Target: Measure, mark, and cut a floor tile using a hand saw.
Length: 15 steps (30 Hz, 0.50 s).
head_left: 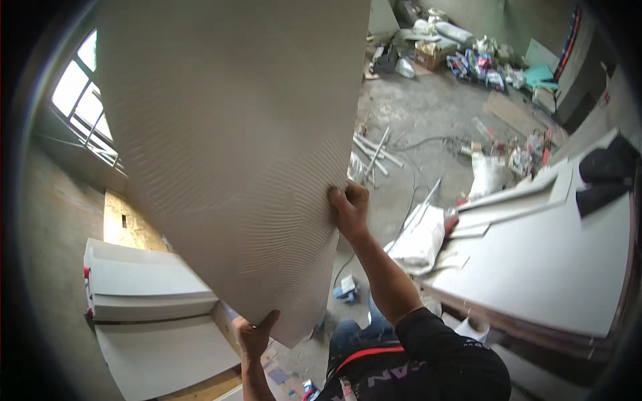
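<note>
A large grey-white panel, like a big tile, stands tilted in front of me and fills the middle of the view. Curved combed ridges cover part of the face turned toward me. My right hand grips its right edge, thumb on the ridged face and fingers around the edge. Low on the left side, my left hand holds the panel's lower edge with the thumb on the face. The fingertips of both hands are partly hidden behind the panel.
At left lie stacked grey panels. A table with a white sheet and cut strips stands at right, beside a white sack. Pipes and cables lie on the floor. Bags and boxes crowd the far wall; a window is left.
</note>
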Each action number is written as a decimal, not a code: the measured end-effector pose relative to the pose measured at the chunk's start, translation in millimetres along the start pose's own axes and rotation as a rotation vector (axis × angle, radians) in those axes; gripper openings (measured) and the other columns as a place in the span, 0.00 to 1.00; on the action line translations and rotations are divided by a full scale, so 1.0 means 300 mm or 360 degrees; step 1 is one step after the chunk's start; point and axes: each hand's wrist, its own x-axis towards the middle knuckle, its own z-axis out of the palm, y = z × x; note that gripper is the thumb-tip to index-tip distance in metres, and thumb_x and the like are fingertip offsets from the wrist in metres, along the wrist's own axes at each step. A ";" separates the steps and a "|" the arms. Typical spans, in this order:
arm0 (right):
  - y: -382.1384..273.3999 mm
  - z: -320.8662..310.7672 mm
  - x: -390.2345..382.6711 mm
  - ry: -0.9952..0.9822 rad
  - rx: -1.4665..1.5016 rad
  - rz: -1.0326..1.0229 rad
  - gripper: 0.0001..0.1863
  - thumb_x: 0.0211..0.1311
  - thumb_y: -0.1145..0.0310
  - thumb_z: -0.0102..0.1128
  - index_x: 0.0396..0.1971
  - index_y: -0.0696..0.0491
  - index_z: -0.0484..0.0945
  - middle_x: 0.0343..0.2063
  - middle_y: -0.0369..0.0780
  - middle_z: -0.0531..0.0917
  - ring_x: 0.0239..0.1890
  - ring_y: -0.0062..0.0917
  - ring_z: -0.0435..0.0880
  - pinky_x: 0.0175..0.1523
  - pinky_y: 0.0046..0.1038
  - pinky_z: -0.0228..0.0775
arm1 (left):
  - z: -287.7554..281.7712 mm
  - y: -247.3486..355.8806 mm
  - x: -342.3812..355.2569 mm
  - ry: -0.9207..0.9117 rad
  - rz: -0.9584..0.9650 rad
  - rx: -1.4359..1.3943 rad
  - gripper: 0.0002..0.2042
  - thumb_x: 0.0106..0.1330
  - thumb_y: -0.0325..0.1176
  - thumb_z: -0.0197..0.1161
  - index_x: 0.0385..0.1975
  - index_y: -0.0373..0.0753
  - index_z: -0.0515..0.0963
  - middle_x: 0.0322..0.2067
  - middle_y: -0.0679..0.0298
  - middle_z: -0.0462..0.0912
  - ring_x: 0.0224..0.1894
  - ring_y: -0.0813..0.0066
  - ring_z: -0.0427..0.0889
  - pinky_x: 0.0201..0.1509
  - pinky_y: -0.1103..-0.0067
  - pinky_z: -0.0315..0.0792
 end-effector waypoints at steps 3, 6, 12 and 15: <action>0.131 -0.066 0.333 0.0233 -0.0330 0.0225 0.17 0.79 0.58 0.74 0.39 0.59 0.88 0.29 0.30 0.84 0.33 0.15 0.80 0.41 0.27 0.72 | 0.114 0.111 0.338 -0.0076 0.0267 0.0198 0.10 0.68 0.34 0.82 0.41 0.34 0.93 0.32 0.53 0.94 0.34 0.57 0.95 0.40 0.67 0.85; 0.134 -0.163 0.579 0.0261 -0.1305 -0.0638 0.12 0.74 0.64 0.77 0.41 0.58 0.88 0.31 0.39 0.88 0.29 0.22 0.81 0.39 0.30 0.75 | 0.160 0.128 0.587 -0.0161 0.0169 0.0184 0.11 0.71 0.37 0.80 0.36 0.34 0.90 0.28 0.49 0.89 0.31 0.52 0.92 0.35 0.63 0.81; 0.098 0.023 0.396 -0.0401 -0.0987 0.0555 0.43 0.64 0.52 0.86 0.73 0.57 0.79 0.55 0.49 0.93 0.37 0.32 0.90 0.44 0.35 0.83 | 0.303 0.131 1.050 -0.0169 0.0317 0.0584 0.17 0.73 0.46 0.74 0.29 0.39 0.85 0.26 0.49 0.86 0.31 0.43 0.89 0.33 0.56 0.78; 0.249 0.057 0.514 -0.0430 -0.0862 0.0746 0.55 0.63 0.43 0.86 0.80 0.60 0.71 0.59 0.56 0.92 0.49 0.43 0.97 0.54 0.40 0.88 | 0.449 0.106 1.253 -0.0334 0.0306 0.0637 0.17 0.72 0.47 0.74 0.28 0.40 0.85 0.27 0.49 0.87 0.32 0.43 0.90 0.34 0.55 0.79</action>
